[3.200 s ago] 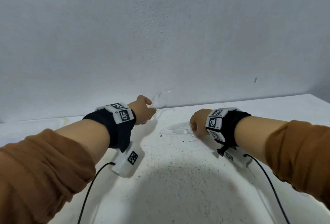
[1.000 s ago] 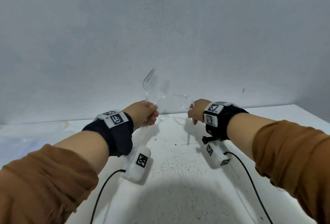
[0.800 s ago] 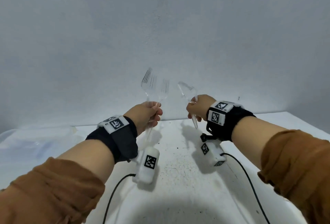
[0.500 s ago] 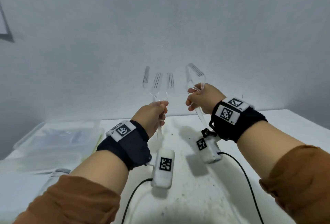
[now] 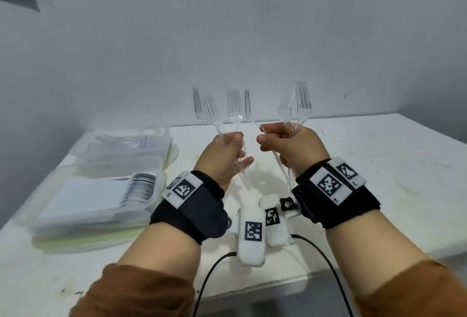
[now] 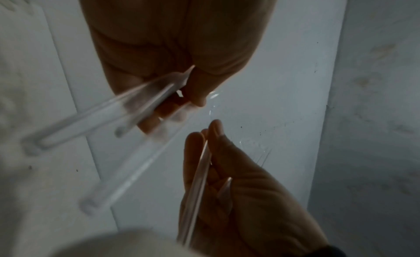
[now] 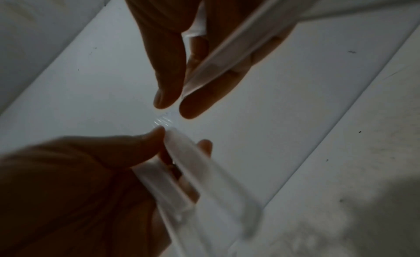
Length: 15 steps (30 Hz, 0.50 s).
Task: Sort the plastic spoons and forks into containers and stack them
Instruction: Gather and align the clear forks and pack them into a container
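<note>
Two bunches of clear plastic forks are held upright above the white table (image 5: 379, 165), tines pointing to 12 o'clock. The left bunch of forks (image 5: 222, 109), about four of them fanned apart, is gripped by its handles in the left hand (image 5: 225, 157), fingers curled round them. The right bunch of forks (image 5: 295, 106), two as far as can be counted, is pinched between thumb and fingers of the right hand (image 5: 288, 147). The two hands are just beside each other, knuckles nearly meeting, and the handle ends hang down toward 6 o'clock below the palms.

At 9 o'clock from the hands, two clear containers are lying near the table's left edge: the near container (image 5: 101, 205), lidded and bearing a white barcode label, and the far container (image 5: 121, 144) behind it at about 10 o'clock, in which pale cutlery appears to be lying, though the kind cannot be told.

No loose cutlery is seen on the table. The gathering is judged largely done; the forks are still to be joined into one bunch, placed in a container, and the containers stacked.
</note>
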### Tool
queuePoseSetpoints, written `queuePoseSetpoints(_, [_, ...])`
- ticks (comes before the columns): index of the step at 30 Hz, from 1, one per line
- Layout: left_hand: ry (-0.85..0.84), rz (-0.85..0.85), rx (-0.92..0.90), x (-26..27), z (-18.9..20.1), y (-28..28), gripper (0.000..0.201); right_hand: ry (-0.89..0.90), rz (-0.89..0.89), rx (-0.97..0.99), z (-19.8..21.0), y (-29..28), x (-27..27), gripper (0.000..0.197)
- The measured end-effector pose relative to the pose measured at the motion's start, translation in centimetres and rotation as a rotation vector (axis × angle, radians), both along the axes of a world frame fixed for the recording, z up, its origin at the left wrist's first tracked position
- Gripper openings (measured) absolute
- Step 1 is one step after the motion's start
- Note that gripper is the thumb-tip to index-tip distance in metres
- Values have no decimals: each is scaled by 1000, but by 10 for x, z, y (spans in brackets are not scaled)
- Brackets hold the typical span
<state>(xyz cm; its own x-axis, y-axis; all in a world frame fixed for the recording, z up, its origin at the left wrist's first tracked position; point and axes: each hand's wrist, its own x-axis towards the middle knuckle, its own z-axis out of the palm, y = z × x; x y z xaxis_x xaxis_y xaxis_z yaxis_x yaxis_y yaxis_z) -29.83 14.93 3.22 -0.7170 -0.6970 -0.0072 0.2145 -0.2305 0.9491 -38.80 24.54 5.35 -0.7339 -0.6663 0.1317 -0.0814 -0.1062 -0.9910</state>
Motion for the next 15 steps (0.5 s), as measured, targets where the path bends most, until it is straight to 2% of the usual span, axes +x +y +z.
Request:
queuePoseSetpoints(5, [-35, -86, -134, 23, -7, 6, 26, 2, -25, 17, -9, 2, 28, 19])
queuePoseSetpoints(15, [-99, -54, -251, 36, -17, -1, 19, 69, 4, 76, -12, 0, 46, 17])
